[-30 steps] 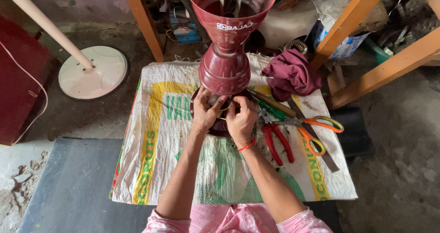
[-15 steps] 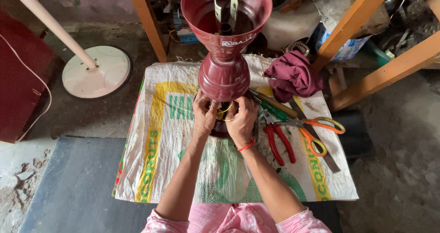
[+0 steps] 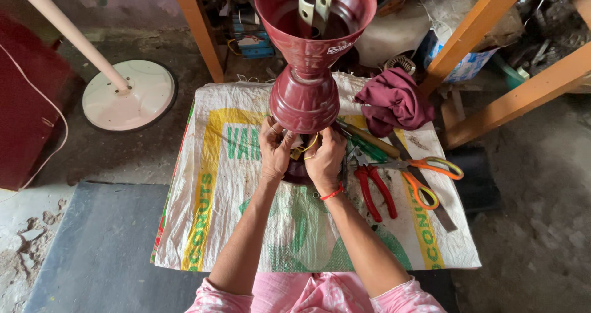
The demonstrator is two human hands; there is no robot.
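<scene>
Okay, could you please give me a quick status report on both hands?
Left hand and right hand on yellow wires under the maroon fan canopy. Red pliers and orange scissors lie right.

Pink short sleeves [image 3: 320, 297]; red thread bracelet [image 3: 333, 193] on right wrist.

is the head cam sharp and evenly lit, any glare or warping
Head view: soft, even daylight, faint shadows under both hands; mild sheen on the maroon fan housing; left hand, right hand and scissors sharp; wide-angle lens splays the wooden legs outward.
</scene>
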